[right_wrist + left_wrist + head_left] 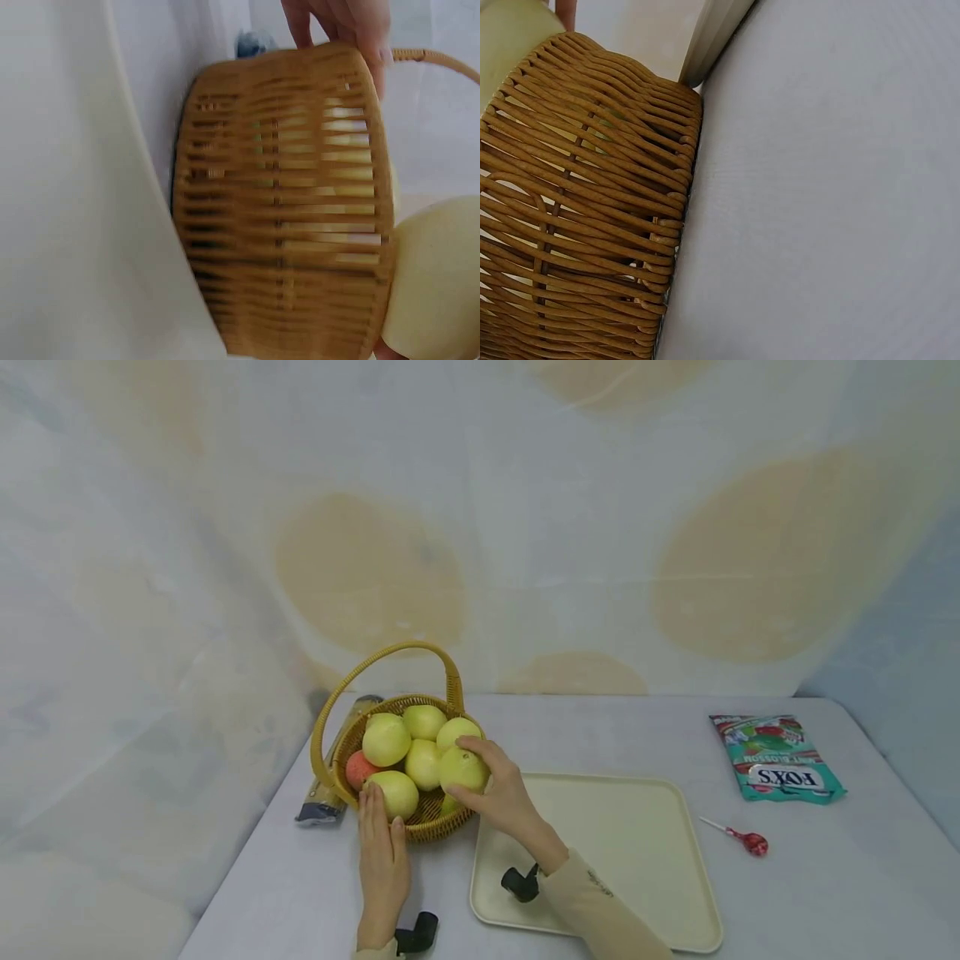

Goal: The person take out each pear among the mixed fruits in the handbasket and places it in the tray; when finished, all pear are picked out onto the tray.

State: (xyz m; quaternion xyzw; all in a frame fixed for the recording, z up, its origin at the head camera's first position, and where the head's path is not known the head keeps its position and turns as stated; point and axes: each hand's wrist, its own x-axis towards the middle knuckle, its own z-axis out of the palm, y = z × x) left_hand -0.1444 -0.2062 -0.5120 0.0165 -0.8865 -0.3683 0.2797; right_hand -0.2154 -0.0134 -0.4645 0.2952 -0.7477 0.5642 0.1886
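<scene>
A wicker basket [438,832] with a tall handle holds several yellow-green round fruits [386,740] and one red fruit [360,770]. My right hand [501,787] grips a yellow-green fruit [461,770] at the basket's right side, fingers over its top and thumb below. In the right wrist view that fruit [436,281] is beside the wicker wall [285,180]. My left hand [384,852] lies with fairly straight fingers against the basket's front left rim, touching a fruit [396,794]. The left wrist view shows the wicker wall [577,195] close up.
A cream tray [622,835] lies right of the basket, under my right forearm. Farther right are a red lollipop [754,843] and a green candy bag [780,760]. A dark and gold packet [322,803] lies partly behind the basket's left side.
</scene>
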